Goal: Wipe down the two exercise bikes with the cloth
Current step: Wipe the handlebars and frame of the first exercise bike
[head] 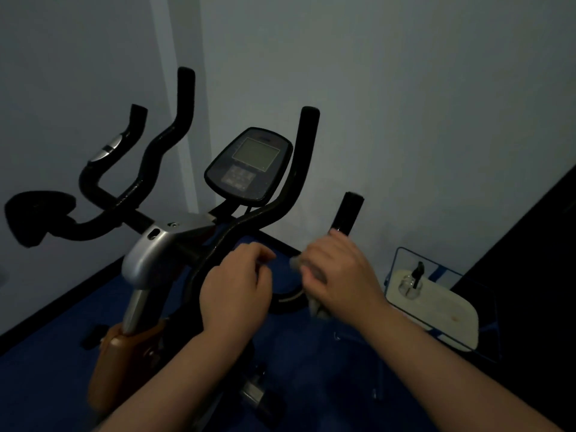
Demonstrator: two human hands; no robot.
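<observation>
An exercise bike (pixel 149 260) with a silver stem and black curved handlebars fills the middle of the dim head view. Its console (pixel 249 165) has a grey screen and keypad. My right hand (pixel 339 275) is closed on a grey cloth (pixel 316 302) wrapped round the right handlebar, just below the black grip (pixel 349 213). My left hand (pixel 237 285) rests curled over the inner handlebar tube, with the fingers bent and nothing visible in them. A second bike is not clearly in view.
A white wall stands close behind the bike, and blue floor (pixel 46 385) lies under it. A blue wire rack (pixel 436 300) with a pale pad and a small clear bottle sits at the right. A dark panel (pixel 530 260) rises at the far right.
</observation>
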